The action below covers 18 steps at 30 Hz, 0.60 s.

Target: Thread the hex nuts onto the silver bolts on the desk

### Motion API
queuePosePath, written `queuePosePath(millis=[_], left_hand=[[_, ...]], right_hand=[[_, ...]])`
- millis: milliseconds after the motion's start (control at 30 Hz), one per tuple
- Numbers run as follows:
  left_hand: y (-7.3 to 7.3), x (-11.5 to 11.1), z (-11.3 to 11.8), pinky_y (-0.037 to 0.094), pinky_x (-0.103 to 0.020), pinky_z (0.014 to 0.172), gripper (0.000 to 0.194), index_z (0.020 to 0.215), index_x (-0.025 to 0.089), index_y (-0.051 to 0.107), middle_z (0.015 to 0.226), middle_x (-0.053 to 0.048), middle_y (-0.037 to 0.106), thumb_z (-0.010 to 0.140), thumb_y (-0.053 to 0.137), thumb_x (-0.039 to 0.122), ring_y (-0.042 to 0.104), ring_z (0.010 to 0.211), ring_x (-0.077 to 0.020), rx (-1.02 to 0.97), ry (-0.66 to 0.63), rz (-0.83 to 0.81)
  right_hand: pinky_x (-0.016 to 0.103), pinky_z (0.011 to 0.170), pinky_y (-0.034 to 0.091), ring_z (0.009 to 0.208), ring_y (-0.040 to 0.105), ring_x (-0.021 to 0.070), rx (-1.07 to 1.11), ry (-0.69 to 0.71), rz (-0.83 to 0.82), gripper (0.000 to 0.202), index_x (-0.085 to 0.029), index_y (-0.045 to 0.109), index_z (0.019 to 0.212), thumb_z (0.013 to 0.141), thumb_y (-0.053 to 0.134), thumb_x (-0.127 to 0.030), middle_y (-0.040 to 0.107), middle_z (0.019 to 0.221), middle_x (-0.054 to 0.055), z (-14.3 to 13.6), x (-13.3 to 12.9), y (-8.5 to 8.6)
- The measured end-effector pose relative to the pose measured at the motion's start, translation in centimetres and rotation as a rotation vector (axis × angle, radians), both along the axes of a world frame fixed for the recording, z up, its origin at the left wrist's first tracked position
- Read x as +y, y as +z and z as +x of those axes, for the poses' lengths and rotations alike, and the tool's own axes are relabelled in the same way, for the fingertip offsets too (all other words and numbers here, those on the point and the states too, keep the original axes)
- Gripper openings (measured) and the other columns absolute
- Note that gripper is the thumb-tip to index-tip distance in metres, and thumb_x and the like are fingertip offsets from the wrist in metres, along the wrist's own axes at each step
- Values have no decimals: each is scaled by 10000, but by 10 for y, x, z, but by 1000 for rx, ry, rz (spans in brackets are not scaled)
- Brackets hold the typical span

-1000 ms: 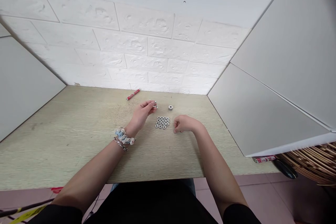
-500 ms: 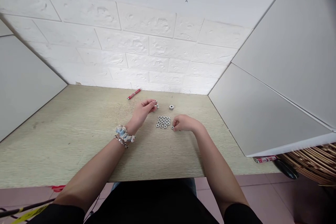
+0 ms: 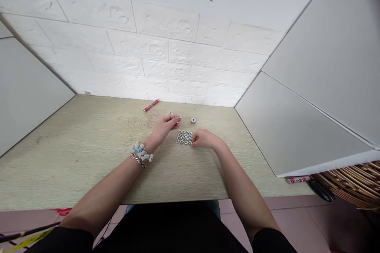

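Hex nuts [image 3: 182, 137] lie flat on the table in a tight block of several rows. My right hand [image 3: 204, 139] is at the block's right side, thumb and fingers pinched on a nut [image 3: 190, 142] at its front right corner. Just behind and left of the block is my left hand [image 3: 165, 125], closed on a small shiny metal piece [image 3: 179, 118] that the fingers partly cover. Small pale bits [image 3: 170, 113] show behind that hand, too small to name. A round metal piece with a dark centre hole [image 3: 193, 120] sits behind the block.
A red tube-like stick [image 3: 151, 105] lies near the white brick-pattern wall [image 3: 154, 47]. Grey panels [image 3: 297, 122] border the table [image 3: 89, 158] on both sides. At the right front corner are another red stick [image 3: 298, 180], a black object [image 3: 321, 190] and a woven basket [image 3: 353, 182].
My right hand has moved slightly left, bringing its nut from beside the block to the front row's right end. My left hand has shifted a little right, uncovering pale bits behind it.
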State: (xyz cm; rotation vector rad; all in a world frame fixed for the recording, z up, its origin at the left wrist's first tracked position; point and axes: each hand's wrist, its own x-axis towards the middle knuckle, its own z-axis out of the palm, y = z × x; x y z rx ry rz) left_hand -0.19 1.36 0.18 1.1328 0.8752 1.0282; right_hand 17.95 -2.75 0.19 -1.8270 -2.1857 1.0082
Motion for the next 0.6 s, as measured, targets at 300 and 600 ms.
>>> queuePosePath(millis=[300, 600], left_hand=[[3, -16, 9, 465, -249, 725, 252, 846, 150, 630, 862, -43, 635, 644, 677, 295, 569, 699, -86, -20, -166, -77], [3, -18, 8, 432, -316, 794, 336, 966, 216, 652, 939, -27, 674, 666, 641, 367, 589, 856, -199, 384, -54, 348]], right_hand=[[212, 562, 361, 651, 516, 115, 40, 51, -59, 127, -198, 605, 685, 613, 517, -144, 617, 722, -21, 8, -2, 11], [219, 548, 358, 644, 472, 101, 413, -72, 119, 274, -179, 564, 796, 774, 426, -414, 542, 758, 1, 0, -9, 31]])
